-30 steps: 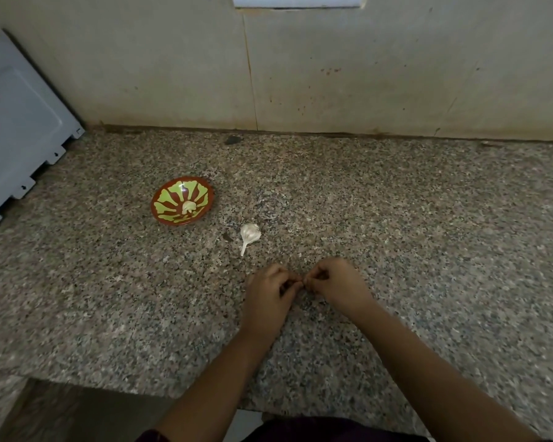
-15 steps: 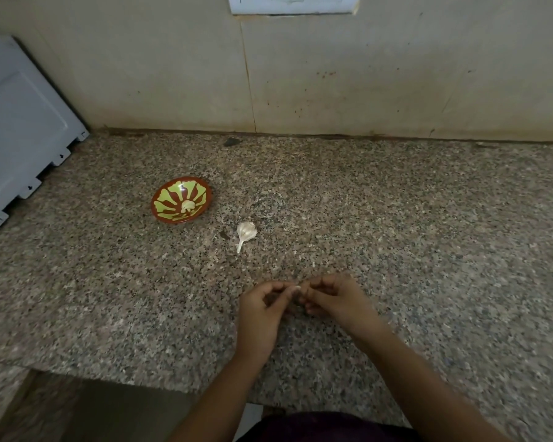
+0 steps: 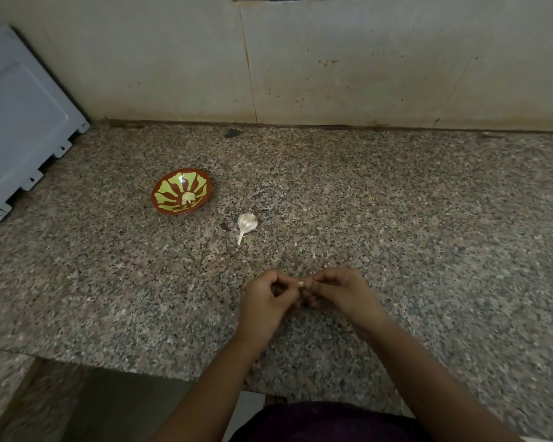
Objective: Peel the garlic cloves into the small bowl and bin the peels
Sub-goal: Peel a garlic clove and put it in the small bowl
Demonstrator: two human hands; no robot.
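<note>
While the left hand and right hand pinch one garlic clove in curled fingers, peeling seems under way. Next, I think, the bare clove goes in the small bowl.

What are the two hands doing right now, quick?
Left hand: fingers pinch the garlic clove.
Right hand: fingers pinch the same garlic clove.

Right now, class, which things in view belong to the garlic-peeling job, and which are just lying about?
Belong: garlic clove pinched between left hand and right hand; small bowl holding peeled garlic; garlic head on the counter.
Lying about: grey panel at left; dark speck by the wall.
</note>
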